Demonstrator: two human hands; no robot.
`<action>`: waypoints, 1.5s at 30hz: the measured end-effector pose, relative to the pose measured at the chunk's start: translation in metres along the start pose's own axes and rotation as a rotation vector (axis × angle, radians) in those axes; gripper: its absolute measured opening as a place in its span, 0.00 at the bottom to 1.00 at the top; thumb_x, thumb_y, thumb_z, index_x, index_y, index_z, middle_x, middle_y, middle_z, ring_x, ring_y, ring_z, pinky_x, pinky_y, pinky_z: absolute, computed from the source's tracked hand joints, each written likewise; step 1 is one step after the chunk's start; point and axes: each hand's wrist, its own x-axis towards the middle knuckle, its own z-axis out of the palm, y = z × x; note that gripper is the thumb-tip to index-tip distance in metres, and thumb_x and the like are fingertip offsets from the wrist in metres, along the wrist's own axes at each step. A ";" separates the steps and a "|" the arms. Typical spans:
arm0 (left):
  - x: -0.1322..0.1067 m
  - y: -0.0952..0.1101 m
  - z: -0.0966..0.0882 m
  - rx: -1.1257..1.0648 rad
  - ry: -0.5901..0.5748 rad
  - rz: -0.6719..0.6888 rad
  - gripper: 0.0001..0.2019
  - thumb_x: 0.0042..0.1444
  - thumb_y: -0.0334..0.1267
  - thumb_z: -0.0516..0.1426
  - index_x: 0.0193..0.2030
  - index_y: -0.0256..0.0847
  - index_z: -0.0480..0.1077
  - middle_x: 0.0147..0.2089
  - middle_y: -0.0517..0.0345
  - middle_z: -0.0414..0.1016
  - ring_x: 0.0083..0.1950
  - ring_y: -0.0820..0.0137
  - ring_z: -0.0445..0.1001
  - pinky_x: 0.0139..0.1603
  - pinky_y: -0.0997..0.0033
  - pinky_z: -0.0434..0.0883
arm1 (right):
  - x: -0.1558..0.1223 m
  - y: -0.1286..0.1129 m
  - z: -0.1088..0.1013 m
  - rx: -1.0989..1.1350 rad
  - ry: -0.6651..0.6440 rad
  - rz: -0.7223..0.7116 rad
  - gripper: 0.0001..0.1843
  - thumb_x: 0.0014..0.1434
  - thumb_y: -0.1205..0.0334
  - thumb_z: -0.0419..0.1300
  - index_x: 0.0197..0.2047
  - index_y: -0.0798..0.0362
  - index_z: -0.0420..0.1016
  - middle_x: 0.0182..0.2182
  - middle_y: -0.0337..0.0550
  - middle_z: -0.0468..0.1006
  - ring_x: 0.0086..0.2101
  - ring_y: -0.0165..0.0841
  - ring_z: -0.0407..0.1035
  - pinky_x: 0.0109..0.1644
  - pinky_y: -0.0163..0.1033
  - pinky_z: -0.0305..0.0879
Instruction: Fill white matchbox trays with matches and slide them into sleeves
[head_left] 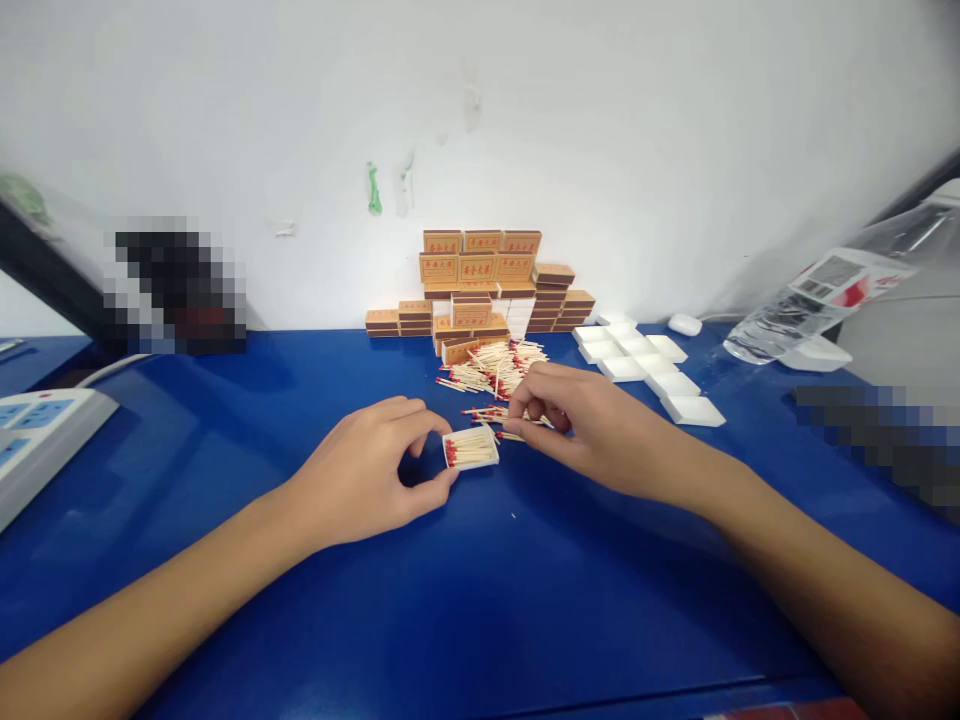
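Note:
My left hand (pixel 375 462) is closed with thumb and forefinger on the ends of a small white matchbox tray (pixel 480 466). Red-headed matches (pixel 469 446) lie side by side in it, heads to the left. Just right of the tray, my right hand (pixel 600 420) pinches a match (pixel 508 436) between thumb and fingers, its red head pointing at the tray. A few loose matches (pixel 480 412) lie beside those fingers, partly hidden by them. Behind them spreads a larger heap of matches (pixel 495 368).
Orange-and-brown matchboxes (pixel 476 268) are stacked against the wall. White matchbox trays (pixel 622 369) lie at the right, near a white earphone case (pixel 685 324) and a tilted plastic bottle (pixel 795 310). A power strip (pixel 56 435) sits at the left on the blue table (pixel 420 610).

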 end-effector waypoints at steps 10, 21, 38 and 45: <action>-0.002 0.003 -0.005 0.034 -0.011 0.038 0.09 0.63 0.41 0.60 0.46 0.42 0.77 0.34 0.59 0.72 0.36 0.66 0.71 0.36 0.67 0.66 | -0.001 -0.009 0.012 -0.042 -0.036 -0.031 0.07 0.73 0.62 0.59 0.41 0.52 0.76 0.40 0.45 0.79 0.38 0.35 0.72 0.41 0.40 0.64; -0.001 0.002 -0.003 0.031 -0.043 0.035 0.10 0.63 0.42 0.60 0.47 0.41 0.77 0.34 0.59 0.71 0.36 0.67 0.71 0.36 0.67 0.66 | -0.002 0.007 0.001 -0.143 -0.213 0.080 0.07 0.72 0.62 0.59 0.39 0.52 0.74 0.38 0.45 0.79 0.38 0.37 0.71 0.41 0.42 0.63; -0.004 0.007 0.005 0.093 -0.009 0.086 0.10 0.64 0.41 0.60 0.47 0.40 0.77 0.35 0.58 0.73 0.36 0.65 0.72 0.36 0.65 0.67 | -0.005 -0.025 0.020 -0.107 -0.181 -0.020 0.07 0.75 0.64 0.54 0.44 0.54 0.72 0.44 0.46 0.76 0.38 0.35 0.72 0.40 0.41 0.65; -0.004 0.007 0.003 0.114 0.016 0.133 0.10 0.65 0.40 0.60 0.48 0.38 0.77 0.36 0.57 0.75 0.35 0.66 0.72 0.35 0.65 0.67 | -0.008 -0.017 0.011 -0.012 -0.202 -0.032 0.06 0.72 0.64 0.60 0.40 0.53 0.75 0.41 0.42 0.75 0.36 0.32 0.70 0.40 0.40 0.63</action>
